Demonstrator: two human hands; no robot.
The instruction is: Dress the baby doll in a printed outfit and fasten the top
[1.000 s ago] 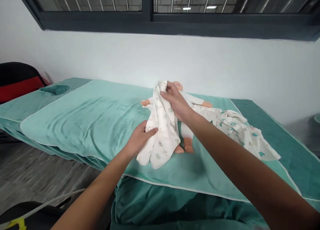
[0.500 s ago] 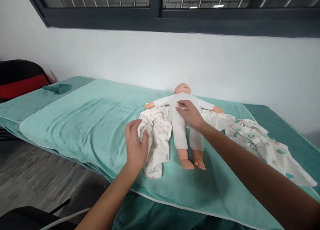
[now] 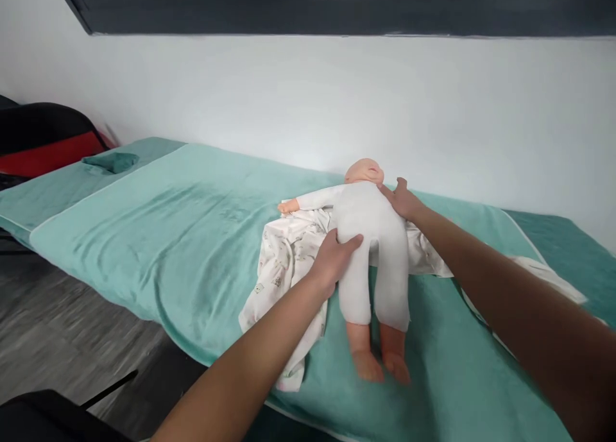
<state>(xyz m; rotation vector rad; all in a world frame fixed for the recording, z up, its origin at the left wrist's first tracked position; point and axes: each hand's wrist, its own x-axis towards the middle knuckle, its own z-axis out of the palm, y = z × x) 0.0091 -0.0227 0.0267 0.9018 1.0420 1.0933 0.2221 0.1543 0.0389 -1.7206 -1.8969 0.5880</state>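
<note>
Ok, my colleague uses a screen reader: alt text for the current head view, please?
A person's left hand holds a white-clad doll at the hip, the right hand at its shoulder. Printed clothing lies beside it on a green cover.

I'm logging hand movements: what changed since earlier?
The left hand and right hand let go of the white printed cloth garment and moved right onto the white cloth-bodied doll, at hip and shoulder respectively. The garment now lies beside it; the doll stays on the light green plush cover.
</note>
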